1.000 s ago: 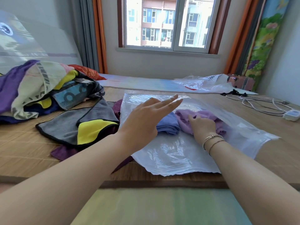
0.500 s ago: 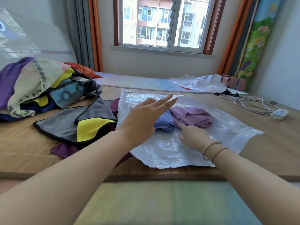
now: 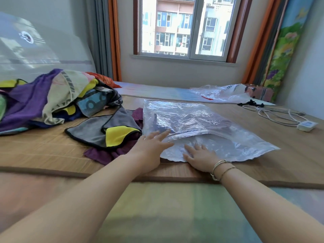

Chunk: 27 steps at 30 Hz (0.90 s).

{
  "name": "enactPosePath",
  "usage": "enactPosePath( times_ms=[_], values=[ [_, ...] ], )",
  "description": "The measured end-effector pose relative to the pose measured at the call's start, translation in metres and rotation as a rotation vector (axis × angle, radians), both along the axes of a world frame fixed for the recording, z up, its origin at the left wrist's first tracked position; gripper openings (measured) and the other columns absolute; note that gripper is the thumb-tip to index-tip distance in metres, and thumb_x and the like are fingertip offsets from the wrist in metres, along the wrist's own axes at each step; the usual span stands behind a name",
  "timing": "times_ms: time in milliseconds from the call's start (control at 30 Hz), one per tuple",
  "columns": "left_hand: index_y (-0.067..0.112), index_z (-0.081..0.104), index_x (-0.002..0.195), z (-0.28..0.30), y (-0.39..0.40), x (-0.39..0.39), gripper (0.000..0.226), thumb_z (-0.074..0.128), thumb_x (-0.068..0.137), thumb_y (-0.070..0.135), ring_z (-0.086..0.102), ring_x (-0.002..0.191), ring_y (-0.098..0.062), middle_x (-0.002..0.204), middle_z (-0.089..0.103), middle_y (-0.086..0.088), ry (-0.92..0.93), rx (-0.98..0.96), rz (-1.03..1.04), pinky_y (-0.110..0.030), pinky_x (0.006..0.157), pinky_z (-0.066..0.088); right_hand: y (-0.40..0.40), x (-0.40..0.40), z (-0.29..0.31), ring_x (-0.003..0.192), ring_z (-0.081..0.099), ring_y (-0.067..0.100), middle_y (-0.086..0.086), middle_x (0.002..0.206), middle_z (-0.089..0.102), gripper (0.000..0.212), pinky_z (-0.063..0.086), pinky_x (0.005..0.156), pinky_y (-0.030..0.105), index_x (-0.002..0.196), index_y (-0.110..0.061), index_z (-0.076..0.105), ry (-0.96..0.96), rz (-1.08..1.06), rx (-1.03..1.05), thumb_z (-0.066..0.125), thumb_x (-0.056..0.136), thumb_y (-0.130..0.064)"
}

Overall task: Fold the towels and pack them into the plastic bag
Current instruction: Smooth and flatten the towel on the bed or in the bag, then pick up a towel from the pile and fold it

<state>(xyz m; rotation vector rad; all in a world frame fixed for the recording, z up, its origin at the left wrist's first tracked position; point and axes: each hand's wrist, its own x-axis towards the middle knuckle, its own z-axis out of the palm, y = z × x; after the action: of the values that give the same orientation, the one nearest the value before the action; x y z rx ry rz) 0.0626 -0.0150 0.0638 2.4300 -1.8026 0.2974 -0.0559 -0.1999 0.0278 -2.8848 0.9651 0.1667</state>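
Observation:
A clear plastic bag point(image 3: 201, 120) lies flat on the bamboo mat, its upper layer now down over the folded blue towel point(image 3: 162, 126) and purple towel point(image 3: 226, 124) inside, which show dimly through it. My left hand point(image 3: 151, 143) lies flat with straight fingers on the bag's near left edge. My right hand point(image 3: 199, 155), with bracelets at the wrist, presses flat on the bag's near rim. A grey and yellow towel point(image 3: 105, 131) lies over a dark purple towel point(image 3: 103, 153) just left of the bag.
A heap of unfolded towels point(image 3: 52, 97) fills the left of the mat point(image 3: 43, 149). Another crumpled plastic bag point(image 3: 220, 92) lies at the back right. A white cable with a power adapter point(image 3: 306, 125) lies at the far right. The mat's front edge runs under my wrists.
My right hand has come out of the bag and now lies flat on its rim. My left hand lowered from above the bag onto it, and the upper layer has dropped over the towels.

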Motion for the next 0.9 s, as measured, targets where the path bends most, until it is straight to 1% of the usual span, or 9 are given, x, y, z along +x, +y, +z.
enactPosePath(
  times_ms=[67, 133, 233, 300, 467, 567, 700, 800, 900],
  values=[
    [0.041, 0.030, 0.147, -0.009, 0.015, 0.005, 0.076, 0.039, 0.087, -0.003, 0.005, 0.149, -0.019, 0.162, -0.001, 0.009, 0.058, -0.006, 0.083, -0.047, 0.118, 0.017, 0.015, -0.005, -0.001, 0.142, 0.027, 0.028, 0.010, 0.155, 0.028, 0.053, 0.028, 0.110, 0.047, 0.149, -0.026, 0.029, -0.083, 0.025, -0.137, 0.026, 0.101, -0.049],
    [0.038, 0.044, 0.140, -0.021, 0.032, 0.008, 0.068, 0.041, 0.085, -0.003, 0.015, 0.147, -0.020, 0.161, 0.014, 0.006, 0.133, -0.135, 0.117, -0.043, 0.117, 0.021, 0.038, -0.013, -0.002, 0.119, 0.051, 0.028, 0.009, 0.126, 0.056, 0.039, 0.043, 0.090, 0.037, 0.127, -0.017, 0.052, -0.253, 0.093, -0.311, 0.033, 0.100, -0.038],
    [0.023, 0.070, 0.114, -0.037, 0.057, 0.010, 0.054, 0.042, 0.080, -0.008, 0.037, 0.138, -0.018, 0.150, 0.042, -0.002, 0.430, -0.576, 0.180, -0.034, 0.109, 0.035, 0.074, -0.020, 0.002, 0.085, 0.058, 0.026, 0.005, 0.080, 0.063, 0.034, 0.046, 0.066, 0.036, 0.084, -0.012, 0.063, -0.542, 0.258, -0.389, 0.035, 0.089, -0.031],
    [0.018, 0.073, 0.103, -0.046, 0.077, 0.011, 0.050, 0.041, 0.080, -0.012, 0.044, 0.133, -0.013, 0.137, 0.053, -0.002, 0.639, -0.816, 0.291, -0.024, 0.104, 0.036, 0.099, -0.015, 0.010, 0.078, 0.055, 0.023, 0.002, 0.072, 0.061, 0.033, 0.047, 0.063, 0.036, 0.076, -0.013, 0.061, -0.648, 0.373, -0.305, 0.035, 0.085, -0.031],
    [0.023, 0.069, 0.101, -0.069, 0.129, 0.027, 0.047, 0.042, 0.084, -0.010, 0.055, 0.106, -0.002, 0.117, 0.060, 0.007, 0.841, -1.032, 0.438, -0.003, 0.078, 0.035, 0.160, 0.040, 0.019, 0.073, 0.048, 0.012, -0.005, 0.083, 0.055, 0.009, 0.036, 0.065, 0.025, 0.089, -0.015, 0.063, -0.824, 0.499, -0.057, 0.055, 0.086, -0.013],
    [0.022, 0.066, 0.106, -0.058, 0.150, 0.039, 0.041, 0.042, 0.089, -0.006, 0.057, 0.094, -0.004, 0.102, 0.063, 0.010, 0.897, -1.007, 0.434, -0.004, 0.070, 0.039, 0.173, 0.094, 0.009, 0.103, 0.052, 0.023, 0.005, 0.112, 0.058, 0.014, 0.041, 0.082, 0.031, 0.094, -0.012, 0.064, -0.747, 0.491, -0.078, 0.053, 0.085, -0.011],
    [0.026, 0.066, 0.101, -0.062, 0.170, 0.055, 0.039, 0.045, 0.088, -0.004, 0.031, 0.037, -0.004, 0.087, 0.066, -0.014, 0.921, -1.009, 0.466, -0.014, 0.039, 0.025, 0.162, 0.155, 0.009, 0.129, 0.039, 0.034, 0.013, 0.139, 0.043, 0.042, 0.040, 0.102, 0.043, 0.122, -0.009, 0.054, -0.530, 0.336, -0.176, 0.054, 0.080, -0.005],
    [0.026, 0.066, 0.102, -0.069, 0.172, 0.062, 0.039, 0.046, 0.087, -0.003, 0.034, 0.035, -0.005, 0.065, 0.056, 0.003, 0.895, -0.985, 0.524, -0.014, 0.038, 0.025, 0.153, 0.179, 0.014, 0.133, 0.034, 0.031, 0.008, 0.142, 0.041, 0.059, 0.036, 0.106, 0.046, 0.134, -0.019, 0.042, -0.427, 0.307, -0.271, 0.057, 0.079, -0.004],
    [0.026, 0.065, 0.103, -0.064, 0.169, 0.067, 0.036, 0.046, 0.088, -0.001, 0.040, 0.039, -0.003, 0.066, 0.056, 0.011, 0.879, -0.964, 0.516, -0.017, 0.042, 0.029, 0.150, 0.188, 0.018, 0.129, 0.038, 0.026, 0.002, 0.129, 0.054, 0.034, 0.033, 0.104, 0.040, 0.117, -0.018, 0.056, -0.441, 0.309, -0.404, 0.055, 0.085, -0.005]
  ],
)
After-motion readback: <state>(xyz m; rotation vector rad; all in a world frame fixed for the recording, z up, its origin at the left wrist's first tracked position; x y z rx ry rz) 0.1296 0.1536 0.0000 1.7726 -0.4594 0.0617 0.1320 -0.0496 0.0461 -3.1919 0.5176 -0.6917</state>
